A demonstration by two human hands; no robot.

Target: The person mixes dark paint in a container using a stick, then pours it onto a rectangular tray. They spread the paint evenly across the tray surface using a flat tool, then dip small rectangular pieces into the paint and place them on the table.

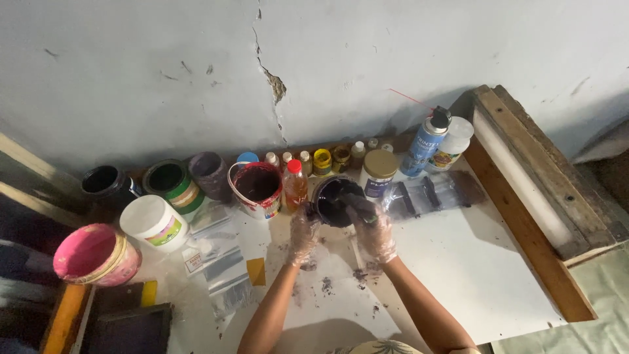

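Observation:
Both my hands wear thin clear plastic gloves. My left hand grips the side of a small black tub of dark ink that stands on the white table. My right hand is closed around a tool whose tip reaches into the tub; the tool itself is mostly hidden by my fingers. Dark ink specks lie on the white sheet just below my hands.
Along the cracked wall stand several paint pots: a pink tub, a white lidded jar, a green can, a red-rimmed bucket, an orange bottle, a blue spray can. Plastic bags lie at left, a wooden frame at right.

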